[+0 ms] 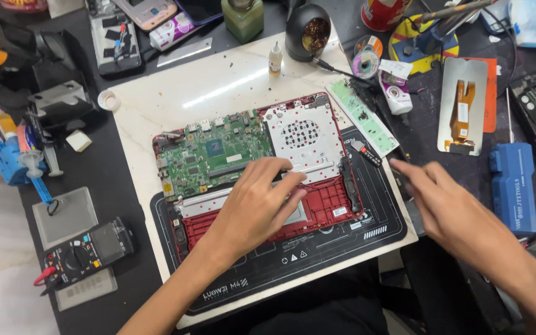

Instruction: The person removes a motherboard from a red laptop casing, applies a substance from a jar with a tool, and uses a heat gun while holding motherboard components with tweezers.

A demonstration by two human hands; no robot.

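Note:
An opened red laptop base lies on a black work mat, showing a green motherboard and a silver perforated plate. My left hand rests flat on the laptop's middle, fingers spread over a silver strip below the motherboard. It grips nothing. My right hand is blurred, off the mat's right edge. Its fingers point left toward a small black tool beside the laptop. Whether that hand holds anything is unclear.
A green circuit strip lies right of the laptop. A multimeter sits at front left, a blue box at right, a phone screen panel behind it. Small bottles, a solder-tip cleaner and tape rolls crowd the back.

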